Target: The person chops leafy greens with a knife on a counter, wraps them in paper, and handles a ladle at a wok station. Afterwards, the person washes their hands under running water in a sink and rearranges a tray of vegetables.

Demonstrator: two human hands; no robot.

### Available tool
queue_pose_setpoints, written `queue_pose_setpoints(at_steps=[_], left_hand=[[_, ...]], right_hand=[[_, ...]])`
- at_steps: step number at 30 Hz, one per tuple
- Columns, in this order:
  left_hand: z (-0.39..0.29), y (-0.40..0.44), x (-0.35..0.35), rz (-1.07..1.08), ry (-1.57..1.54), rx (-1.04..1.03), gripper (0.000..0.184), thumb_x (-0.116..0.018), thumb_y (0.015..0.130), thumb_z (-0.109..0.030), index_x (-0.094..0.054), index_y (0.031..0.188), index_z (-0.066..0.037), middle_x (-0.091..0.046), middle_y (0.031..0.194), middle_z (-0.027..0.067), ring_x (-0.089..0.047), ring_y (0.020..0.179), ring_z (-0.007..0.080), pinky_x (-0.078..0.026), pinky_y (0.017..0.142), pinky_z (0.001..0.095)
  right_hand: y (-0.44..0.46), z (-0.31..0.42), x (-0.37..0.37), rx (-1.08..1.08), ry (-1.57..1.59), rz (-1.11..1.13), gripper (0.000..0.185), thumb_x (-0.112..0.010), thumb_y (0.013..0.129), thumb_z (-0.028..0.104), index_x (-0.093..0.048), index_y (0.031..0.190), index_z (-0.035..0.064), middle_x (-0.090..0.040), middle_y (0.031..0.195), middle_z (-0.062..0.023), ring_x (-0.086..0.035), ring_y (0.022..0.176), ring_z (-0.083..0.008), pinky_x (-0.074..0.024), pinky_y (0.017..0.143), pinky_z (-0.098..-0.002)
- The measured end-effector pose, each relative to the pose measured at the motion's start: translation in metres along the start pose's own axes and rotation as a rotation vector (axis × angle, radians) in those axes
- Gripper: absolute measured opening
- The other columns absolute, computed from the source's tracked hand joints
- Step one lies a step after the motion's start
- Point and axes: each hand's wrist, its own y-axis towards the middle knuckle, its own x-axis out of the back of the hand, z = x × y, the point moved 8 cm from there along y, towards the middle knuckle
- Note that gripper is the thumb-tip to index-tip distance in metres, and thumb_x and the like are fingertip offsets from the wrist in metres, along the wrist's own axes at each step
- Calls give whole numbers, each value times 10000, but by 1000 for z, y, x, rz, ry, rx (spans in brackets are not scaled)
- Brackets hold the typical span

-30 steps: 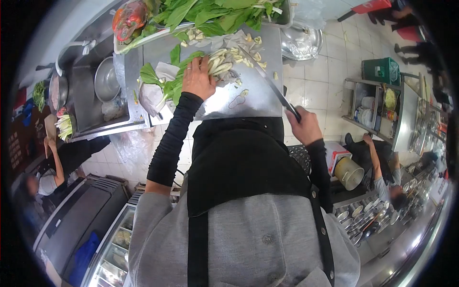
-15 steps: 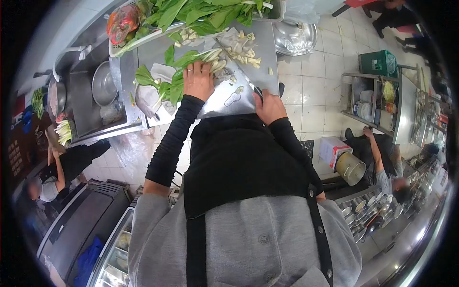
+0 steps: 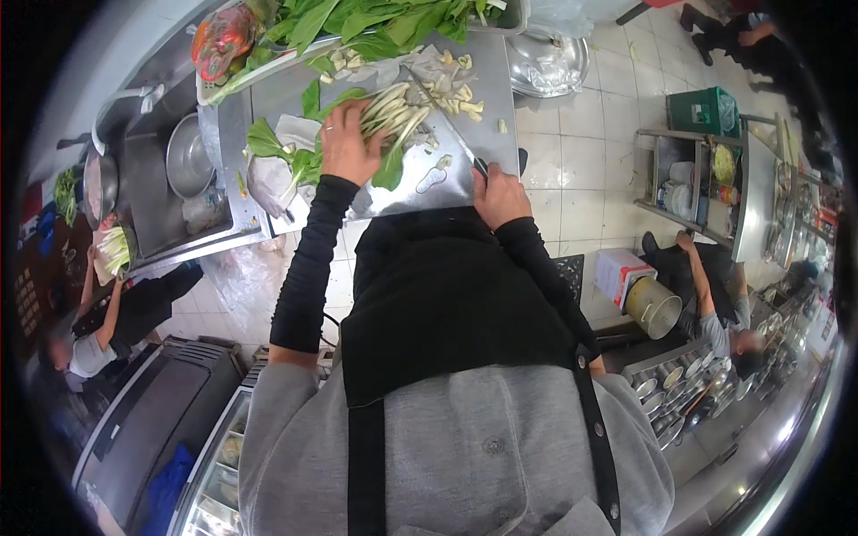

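Observation:
My left hand is closed around a bunch of leafy greens on the steel table. Their pale stems point up and to the right, and a leaf shows below my fingers. In my right hand is the handle of a knife; the blade slants up and left, just right of the stems. Cut stem ends lie scattered beyond the blade. More loose leaves rest on the left, by some crumpled translucent material.
A tray heaped with greens stands at the table's far edge, beside bagged red peppers. On the left is a sink holding a metal bowl. Covered metalware stands at the right. Other people are at both sides.
My left hand has shifted left and turned, now gripping the bunch from its left side. The stems are gathered more upright, and a leaf has swung below. My right hand and knife stay nearly still.

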Motion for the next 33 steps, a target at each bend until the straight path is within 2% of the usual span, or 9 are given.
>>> queue_pose_setpoints(at_steps=[5, 8, 12, 13, 16, 17, 20, 26, 33], left_hand=[[24, -6, -19, 121, 34, -16, 327, -756, 804, -170, -666, 1105, -79, -576, 1229, 109, -547, 1123, 369, -435, 933, 498], [-4, 2, -6, 12, 51, -25, 312, -779, 810, -201, -689, 1075, -63, -595, 1170, 133, -561, 1078, 374, -450, 918, 477], [-44, -7, -20, 56, 239, 17, 935, -832, 734, -478, -452, 1470, -46, -387, 1508, 226, -334, 1403, 462, -282, 1148, 594], [-33, -11, -36, 218, 342, 60, 1229, -843, 684, -549, -208, 1591, -16, -228, 1611, 283, -152, 1497, 522, -113, 1207, 660], [15, 1, -40, 353, 457, 241, 1305, -819, 687, -579, -83, 1625, -47, -147, 1658, 254, -61, 1535, 496, -67, 1204, 671], [25, 8, -37, 363, 486, 156, 1312, -818, 688, -554, -53, 1623, -43, -155, 1655, 261, -28, 1540, 495, -28, 1194, 690], [37, 25, -46, 673, 463, 111, 1097, -784, 715, -482, -276, 1569, -19, -316, 1571, 250, -217, 1513, 432, -24, 1209, 670], [27, 24, -47, 441, 450, -128, 887, -767, 748, -504, -465, 1423, -15, -507, 1287, 187, -463, 1308, 373, -142, 1223, 613], [25, 16, -47, 351, 159, -76, 807, -745, 729, -309, -437, 1423, -36, -492, 1325, 175, -467, 1301, 366, -309, 1147, 576]], right_hand=[[1, 1, -1, 34, -28, 1, 393, -581, 1004, 339, -594, 899, -39, -654, 732, -306, -653, 740, -522, -529, 681, -590], [0, 0, 1, 26, -39, 18, 392, -581, 1004, 344, -596, 905, -36, -653, 733, -306, -653, 744, -522, -528, 688, -587], [3, -2, 3, -2, -4, 35, 394, -581, 1003, 346, -597, 905, -36, -650, 728, -307, -651, 747, -522, -525, 700, -585], [4, 0, 4, 3, -2, 25, 395, -583, 1002, 345, -596, 900, -36, -649, 724, -307, -651, 749, -521, -524, 700, -585], [6, -2, 4, 10, 1, 4, 394, -588, 1000, 342, -595, 895, -37, -647, 718, -303, -650, 754, -518, -520, 703, -583], [7, -4, 2, 12, 3, 12, 391, -590, 999, 341, -595, 898, -37, -647, 719, -301, -649, 755, -517, -518, 706, -582], [3, -2, -4, 37, -4, 44, 399, -583, 998, 343, -599, 899, -43, -661, 771, -313, -658, 780, -520, -528, 728, -588], [12, 6, 5, 53, 29, 39, 397, -581, 1000, 335, -601, 903, -49, -660, 782, -327, -660, 779, -527, -534, 722, -590], [13, 5, -2, 17, 48, 63, 389, -590, 996, 322, -596, 903, -55, -653, 766, -334, -654, 763, -533, -535, 720, -587]])
